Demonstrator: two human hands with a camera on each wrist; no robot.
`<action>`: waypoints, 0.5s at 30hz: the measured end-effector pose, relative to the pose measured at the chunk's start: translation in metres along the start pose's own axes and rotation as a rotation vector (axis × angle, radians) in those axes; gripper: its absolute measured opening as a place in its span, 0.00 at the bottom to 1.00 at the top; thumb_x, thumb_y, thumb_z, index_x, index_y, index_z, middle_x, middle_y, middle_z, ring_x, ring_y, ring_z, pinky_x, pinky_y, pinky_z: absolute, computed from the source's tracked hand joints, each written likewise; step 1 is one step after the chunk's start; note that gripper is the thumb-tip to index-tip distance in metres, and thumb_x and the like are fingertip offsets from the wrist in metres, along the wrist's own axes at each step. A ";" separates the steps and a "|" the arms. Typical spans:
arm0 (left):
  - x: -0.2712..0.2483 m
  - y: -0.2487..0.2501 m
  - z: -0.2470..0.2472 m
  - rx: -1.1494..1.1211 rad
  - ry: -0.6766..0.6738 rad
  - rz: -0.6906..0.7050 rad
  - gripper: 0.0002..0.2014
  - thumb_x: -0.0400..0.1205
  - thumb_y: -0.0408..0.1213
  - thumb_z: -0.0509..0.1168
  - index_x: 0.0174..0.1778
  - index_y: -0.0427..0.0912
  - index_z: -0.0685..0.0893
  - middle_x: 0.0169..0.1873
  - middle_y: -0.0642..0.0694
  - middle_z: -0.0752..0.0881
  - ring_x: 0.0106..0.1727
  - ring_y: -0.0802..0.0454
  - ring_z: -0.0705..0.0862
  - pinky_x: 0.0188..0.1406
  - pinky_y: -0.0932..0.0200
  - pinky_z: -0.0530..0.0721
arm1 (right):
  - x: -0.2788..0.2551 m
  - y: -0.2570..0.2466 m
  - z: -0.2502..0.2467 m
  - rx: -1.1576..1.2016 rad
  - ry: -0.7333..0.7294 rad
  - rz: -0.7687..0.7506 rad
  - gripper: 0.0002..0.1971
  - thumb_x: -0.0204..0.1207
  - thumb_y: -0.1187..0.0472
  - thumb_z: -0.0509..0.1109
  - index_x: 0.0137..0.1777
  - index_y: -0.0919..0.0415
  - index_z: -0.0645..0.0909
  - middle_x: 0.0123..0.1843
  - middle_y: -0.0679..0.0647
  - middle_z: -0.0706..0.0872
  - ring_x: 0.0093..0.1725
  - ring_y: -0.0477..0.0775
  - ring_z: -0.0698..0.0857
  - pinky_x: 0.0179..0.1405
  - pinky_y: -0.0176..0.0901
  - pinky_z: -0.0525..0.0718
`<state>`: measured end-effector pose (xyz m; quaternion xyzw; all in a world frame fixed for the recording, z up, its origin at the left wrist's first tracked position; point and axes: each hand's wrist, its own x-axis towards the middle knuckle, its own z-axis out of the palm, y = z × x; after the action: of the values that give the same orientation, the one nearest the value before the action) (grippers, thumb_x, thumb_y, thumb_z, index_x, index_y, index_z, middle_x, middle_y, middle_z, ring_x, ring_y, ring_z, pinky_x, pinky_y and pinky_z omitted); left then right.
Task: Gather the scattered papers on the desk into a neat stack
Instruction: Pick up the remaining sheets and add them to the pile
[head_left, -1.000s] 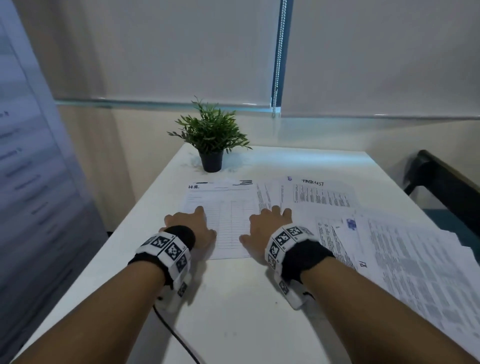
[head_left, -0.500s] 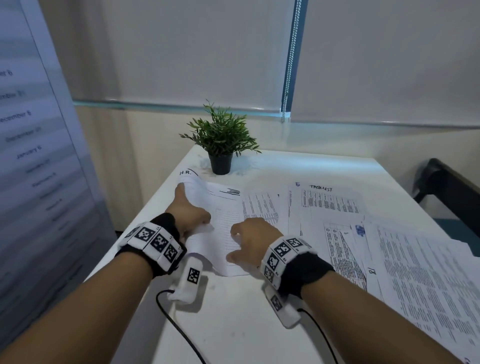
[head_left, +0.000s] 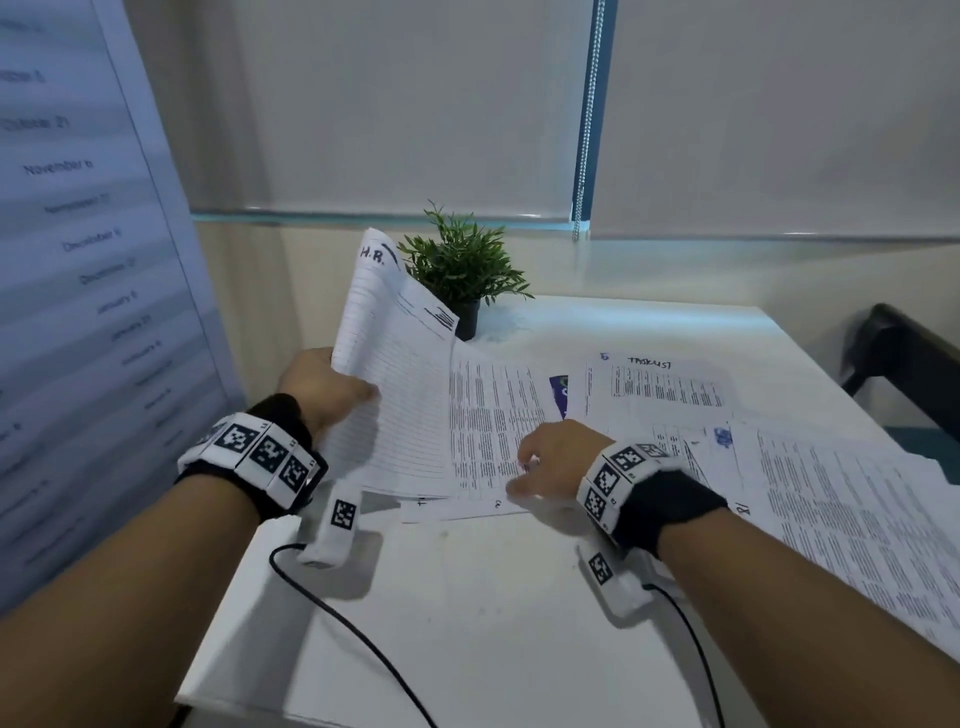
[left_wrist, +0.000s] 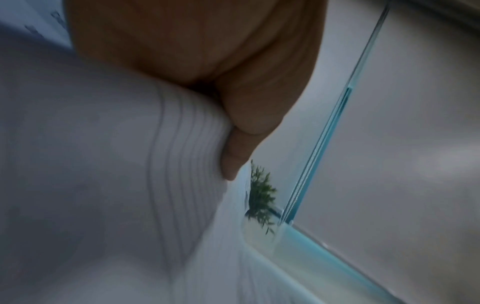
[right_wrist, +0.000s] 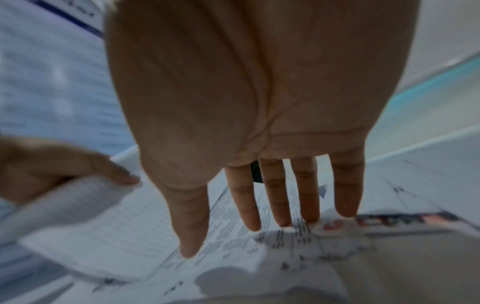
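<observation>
Left hand (head_left: 321, 387) grips ruled sheet (head_left: 400, 395); wrist view shows thumb (left_wrist: 235, 152).

White counter (head_left: 467, 613) against a cream wall (head_left: 332, 270). Two pale roller blinds (head_left: 395, 104) pulled down over the window, bead chain (head_left: 586, 135) hanging along a blue frame strip between them. Cool light leaks under the blinds. Small potted plant (head_left: 462, 270) at the counter's far edge. Frosted panel (head_left: 78, 260) with printed dates on the left. Dark furniture (head_left: 909, 358) on the right, blurred.
</observation>
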<state>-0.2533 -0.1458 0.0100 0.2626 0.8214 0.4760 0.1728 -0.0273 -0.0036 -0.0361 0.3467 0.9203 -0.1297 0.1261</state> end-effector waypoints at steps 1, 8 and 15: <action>-0.001 0.003 -0.004 -0.014 0.011 0.027 0.20 0.75 0.30 0.79 0.63 0.38 0.87 0.54 0.38 0.91 0.53 0.35 0.90 0.60 0.39 0.89 | 0.002 -0.001 0.002 -0.031 0.005 0.009 0.24 0.77 0.37 0.69 0.59 0.57 0.88 0.61 0.53 0.89 0.60 0.55 0.88 0.60 0.50 0.88; -0.023 0.037 -0.035 -0.222 -0.093 0.303 0.11 0.77 0.23 0.77 0.49 0.42 0.87 0.40 0.47 0.94 0.35 0.52 0.94 0.28 0.65 0.89 | -0.009 0.005 -0.011 0.448 0.151 0.028 0.41 0.78 0.27 0.64 0.79 0.58 0.77 0.78 0.56 0.81 0.73 0.59 0.83 0.73 0.54 0.80; -0.033 0.081 -0.022 -0.318 -0.238 0.490 0.18 0.74 0.23 0.79 0.57 0.41 0.88 0.48 0.49 0.96 0.49 0.52 0.95 0.44 0.58 0.93 | -0.035 0.017 -0.042 1.543 0.178 -0.160 0.43 0.62 0.34 0.83 0.74 0.57 0.80 0.69 0.60 0.89 0.67 0.64 0.89 0.72 0.67 0.83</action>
<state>-0.2165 -0.1472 0.0928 0.4761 0.6228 0.5920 0.1870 0.0037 0.0017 0.0112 0.2780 0.5986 -0.7136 -0.2349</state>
